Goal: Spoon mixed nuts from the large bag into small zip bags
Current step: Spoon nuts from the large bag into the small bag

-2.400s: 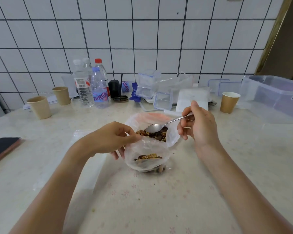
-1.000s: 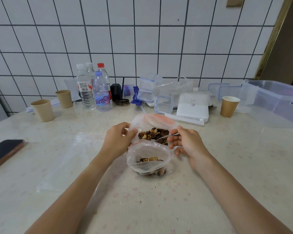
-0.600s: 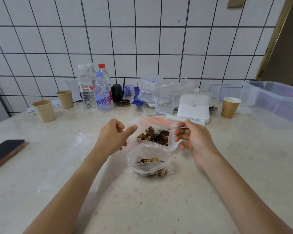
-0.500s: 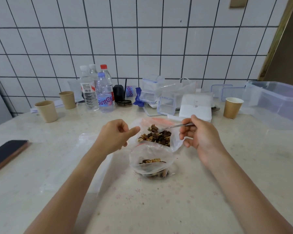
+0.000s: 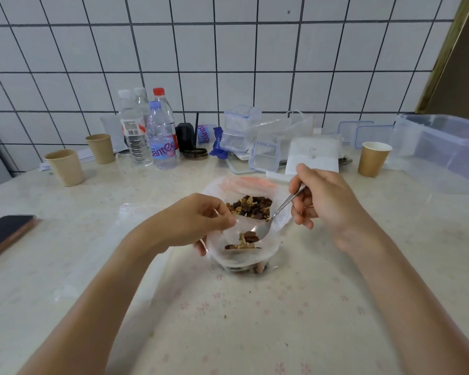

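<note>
- Tipping over the mouth of the small zip bag (image 5: 243, 253), the spoon (image 5: 271, 220) carried a few nuts in its bowl, directly above the nuts (image 5: 243, 245) already lying inside; the bag sat at table centre, just at 6 o'clock from the large bag (image 5: 251, 196).
- The small zip bag appeared only partly filled, so this bag was judged unfinished, with sealing yet to come.
- The large bag, open and touching the small one, showed a good heap of mixed nuts (image 5: 251, 207), suggesting many spoonfuls remained.
- The right hand (image 5: 322, 201), fingers curled, pinched the spoon handle at 2 o'clock from the small bag.
- The left hand (image 5: 198, 220), fingers curled, pinched the small bag's rim at 9 o'clock, holding it open.
- Clear plastic (image 5: 130, 226) lay flat at 9 o'clock; whether it was spare zip bags could not be told. No filled, sealed bag was visible.
</note>
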Available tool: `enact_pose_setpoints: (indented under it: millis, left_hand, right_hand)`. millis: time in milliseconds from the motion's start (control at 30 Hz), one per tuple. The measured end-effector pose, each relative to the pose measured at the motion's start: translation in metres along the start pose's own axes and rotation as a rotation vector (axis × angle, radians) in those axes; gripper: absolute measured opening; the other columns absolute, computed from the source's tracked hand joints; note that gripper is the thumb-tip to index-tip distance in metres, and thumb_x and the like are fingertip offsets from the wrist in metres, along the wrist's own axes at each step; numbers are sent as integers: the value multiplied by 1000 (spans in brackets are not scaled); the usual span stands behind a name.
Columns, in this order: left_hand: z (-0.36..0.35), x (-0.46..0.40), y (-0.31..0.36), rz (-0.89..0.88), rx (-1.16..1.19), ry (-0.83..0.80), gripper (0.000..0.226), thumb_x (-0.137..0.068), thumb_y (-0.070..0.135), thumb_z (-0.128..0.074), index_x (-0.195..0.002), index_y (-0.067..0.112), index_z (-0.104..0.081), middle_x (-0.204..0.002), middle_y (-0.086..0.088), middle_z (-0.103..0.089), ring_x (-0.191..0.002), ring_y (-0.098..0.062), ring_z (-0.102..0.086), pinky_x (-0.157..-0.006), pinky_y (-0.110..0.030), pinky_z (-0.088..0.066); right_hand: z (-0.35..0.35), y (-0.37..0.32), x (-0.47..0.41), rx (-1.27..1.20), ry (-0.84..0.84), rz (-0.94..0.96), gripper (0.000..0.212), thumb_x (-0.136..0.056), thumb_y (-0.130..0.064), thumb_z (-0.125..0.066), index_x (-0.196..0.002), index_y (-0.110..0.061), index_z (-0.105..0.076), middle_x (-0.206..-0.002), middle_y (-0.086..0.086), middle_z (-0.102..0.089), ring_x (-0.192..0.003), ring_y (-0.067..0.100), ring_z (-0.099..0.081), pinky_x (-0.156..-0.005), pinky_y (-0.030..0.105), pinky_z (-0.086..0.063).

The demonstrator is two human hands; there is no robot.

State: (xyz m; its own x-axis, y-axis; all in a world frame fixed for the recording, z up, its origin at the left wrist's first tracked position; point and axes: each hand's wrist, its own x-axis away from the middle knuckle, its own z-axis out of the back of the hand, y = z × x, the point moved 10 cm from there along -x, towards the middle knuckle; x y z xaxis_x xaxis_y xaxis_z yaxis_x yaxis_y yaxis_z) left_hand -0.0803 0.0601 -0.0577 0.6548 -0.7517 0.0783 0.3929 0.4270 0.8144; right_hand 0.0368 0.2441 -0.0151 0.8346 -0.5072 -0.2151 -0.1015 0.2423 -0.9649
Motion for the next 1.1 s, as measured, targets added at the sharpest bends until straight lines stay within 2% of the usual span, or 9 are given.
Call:
enact_pose_setpoints:
  millis: [167, 300, 433, 567, 700, 767, 933, 1033, 1100]
  left_hand:
    - [-6, 2, 0, 59, 227, 4, 17, -96, 26, -73, -88, 11, -76, -90, -21, -66, -56, -20, -53, -46, -24, -50]
    - [8, -2, -7, 78, 2, 136, 20, -93, 28, -77, -92, 8, -74, -79, -16, -69, -46, -18, -59, -43, -25, -52]
    - [12, -6, -1, -34, -296, 183, 19, -92, 33, -76, -88, 15, -71, -84, -7, -73, -47, -15, -68, -43, -25, -53]
    - [27, -5, -2, -58, -392, 233, 46, -79, 70, -66, -80, 24, -69, -69, 4, -73, -49, -9, -68, -52, -29, -55]
    - [70, 4, 0, -136, -293, 658, 51, -77, 77, -64, -73, 27, -62, -66, 8, -66, -59, -9, -65, -61, -32, -53]
    - [78, 7, -5, -142, -297, 809, 46, -81, 72, -66, -82, 27, -60, -79, 12, -64, -69, -7, -62, -63, -31, -53]
    - [61, -32, -22, -120, -146, 614, 70, -80, 70, -67, -128, 20, -61, -122, 5, -63, -100, -11, -64, -76, -23, -49]
    - [53, -54, -6, -183, -203, 488, 78, -78, 70, -68, -137, 20, -61, -129, 3, -65, -110, -13, -64, -85, -27, -50]
    - [47, -67, 7, -204, -307, 421, 74, -81, 66, -71, -137, 19, -62, -130, 1, -67, -112, -15, -63, -91, -31, -50]
  right_hand:
    - [-16, -48, 24, 268, -19, 491, 49, -111, -37, -39, -69, -17, -52, -49, -8, -44, -45, 10, -41, -49, 21, -34]
    - [-35, -60, 39, 461, -58, 667, 49, -108, -39, -34, -70, -15, -53, -52, -10, -45, -49, 14, -44, -51, 19, -31]
    - [-29, -46, 28, 316, -44, 564, 45, -109, -37, -39, -67, -24, -50, -48, -12, -43, -44, 11, -39, -50, 19, -31]
    - [2, -21, 6, -102, 106, 341, 49, -111, -39, -41, -66, -23, -54, -47, -6, -42, -39, 17, -41, -41, 23, -32]
    - [18, 14, -9, -181, 259, 155, 47, -110, -42, -39, -74, -16, -56, -50, -4, -48, -39, 19, -48, -39, 24, -32]
    - [14, 27, -13, -157, 260, 94, 46, -111, -40, -37, -80, -13, -57, -50, -4, -51, -42, 20, -52, -40, 25, -33]
    - [0, 27, -11, 32, 200, 116, 41, -112, -36, -36, -87, -12, -58, -54, -6, -58, -52, 21, -58, -42, 23, -40]
    - [-2, 19, -11, 150, 207, 188, 37, -111, -34, -39, -86, -15, -58, -59, -8, -60, -52, 12, -59, -47, 20, -43]
    - [-4, 16, -11, 236, 200, 224, 38, -111, -36, -39, -86, -15, -58, -64, -5, -61, -57, 16, -62, -55, 34, -49]
